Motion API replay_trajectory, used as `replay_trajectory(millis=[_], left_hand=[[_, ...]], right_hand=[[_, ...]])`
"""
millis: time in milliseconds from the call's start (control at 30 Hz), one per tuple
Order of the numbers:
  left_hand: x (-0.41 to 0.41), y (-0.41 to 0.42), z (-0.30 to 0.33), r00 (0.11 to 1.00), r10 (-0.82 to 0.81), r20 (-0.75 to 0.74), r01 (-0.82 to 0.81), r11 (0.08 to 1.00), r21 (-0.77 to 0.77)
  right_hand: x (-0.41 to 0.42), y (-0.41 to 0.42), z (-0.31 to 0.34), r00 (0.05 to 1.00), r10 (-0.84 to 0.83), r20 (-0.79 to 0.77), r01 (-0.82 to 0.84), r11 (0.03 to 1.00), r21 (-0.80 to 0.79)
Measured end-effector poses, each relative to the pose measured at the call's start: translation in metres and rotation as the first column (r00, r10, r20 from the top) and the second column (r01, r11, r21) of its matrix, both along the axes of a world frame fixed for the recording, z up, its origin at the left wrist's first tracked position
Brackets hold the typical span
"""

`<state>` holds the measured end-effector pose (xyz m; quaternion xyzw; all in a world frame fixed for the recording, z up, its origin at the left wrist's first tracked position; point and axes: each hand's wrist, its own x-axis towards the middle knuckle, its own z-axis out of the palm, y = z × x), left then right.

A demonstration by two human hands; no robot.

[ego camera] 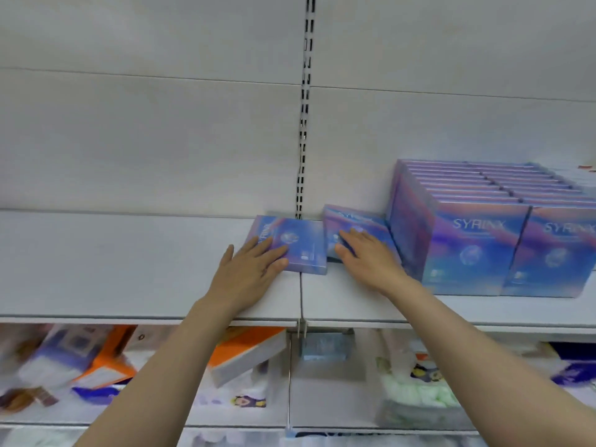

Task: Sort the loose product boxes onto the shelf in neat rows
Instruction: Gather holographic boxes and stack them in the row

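Two loose blue-purple SYRINX boxes lie on the white shelf. The left box lies flat near the shelf joint, and my left hand rests on its near left corner with fingers straight. The right box leans against the stacked rows, and my right hand lies flat on its face. Two neat rows of upright SYRINX boxes stand at the right, fronts facing me.
A slotted upright runs up the white back panel. The shelf below holds tilted orange-and-white boxes, purple packs and soft green packs, all blurred.
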<state>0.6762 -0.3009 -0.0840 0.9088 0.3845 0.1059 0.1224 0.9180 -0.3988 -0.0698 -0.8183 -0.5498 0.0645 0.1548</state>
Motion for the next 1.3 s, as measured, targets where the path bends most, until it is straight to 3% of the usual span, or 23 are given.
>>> replay_trajectory(millis=[100, 200, 267, 333, 400, 467, 600, 700, 800, 867, 967, 1133, 1233, 1300], left_hand=[[-0.023, 0.008, -0.002, 0.993, 0.041, 0.111, -0.040, 0.999, -0.008], [-0.053, 0.013, -0.008, 0.959, 0.106, 0.262, -0.144, 0.981, 0.130], [-0.068, 0.011, -0.011, 0.916, 0.191, 0.353, -0.264, 0.950, 0.169], [-0.072, 0.006, -0.012, 0.879, 0.278, 0.388, -0.366, 0.914, 0.175], [-0.069, 0.001, -0.013, 0.880, 0.338, 0.334, -0.405, 0.901, 0.155], [-0.063, -0.004, -0.015, 0.907, 0.367, 0.209, -0.398, 0.908, 0.133], [-0.054, -0.014, -0.016, 0.934, 0.336, 0.122, -0.351, 0.927, 0.132], [-0.050, -0.025, -0.018, 0.934, 0.341, 0.105, -0.352, 0.929, 0.112], [-0.048, -0.031, -0.018, 0.927, 0.352, 0.127, -0.365, 0.926, 0.098], [-0.049, -0.034, -0.016, 0.916, 0.366, 0.164, -0.384, 0.919, 0.092], [-0.057, -0.046, -0.019, 0.889, 0.372, 0.265, -0.401, 0.914, 0.063], [-0.071, -0.065, -0.025, 0.796, 0.395, 0.458, -0.449, 0.894, 0.009], [-0.067, -0.082, -0.013, 0.720, 0.571, 0.394, -0.635, 0.771, 0.043], [-0.064, -0.093, -0.005, 0.637, 0.689, 0.347, -0.728, 0.685, -0.023]], right_hand=[[-0.018, -0.007, -0.001, 0.996, 0.043, -0.083, -0.033, 0.993, 0.114], [-0.051, -0.024, 0.001, 0.976, 0.166, -0.141, -0.122, 0.954, 0.275], [-0.074, -0.037, 0.006, 0.955, 0.225, -0.193, -0.158, 0.938, 0.309], [-0.078, -0.038, 0.006, 0.969, 0.182, -0.166, -0.127, 0.946, 0.297], [-0.073, -0.030, 0.004, 0.996, 0.012, -0.092, -0.001, 0.993, 0.122], [-0.071, -0.025, 0.009, 0.983, -0.115, -0.143, 0.115, 0.993, -0.009], [-0.073, -0.027, 0.022, 0.968, -0.183, -0.170, 0.169, 0.981, -0.092], [-0.063, -0.036, 0.021, 0.889, -0.260, -0.377, 0.258, 0.964, -0.056], [-0.046, -0.048, 0.023, 0.737, -0.185, -0.650, 0.382, 0.908, 0.174], [-0.038, -0.054, 0.029, 0.652, -0.104, -0.751, 0.468, 0.835, 0.291], [-0.034, -0.061, 0.038, 0.606, -0.003, -0.795, 0.494, 0.785, 0.374], [-0.035, -0.071, 0.038, 0.548, 0.107, -0.830, 0.464, 0.787, 0.408], [-0.041, -0.080, 0.037, 0.565, 0.137, -0.814, 0.425, 0.797, 0.430], [-0.041, -0.088, 0.037, 0.564, 0.159, -0.811, 0.406, 0.801, 0.439]])
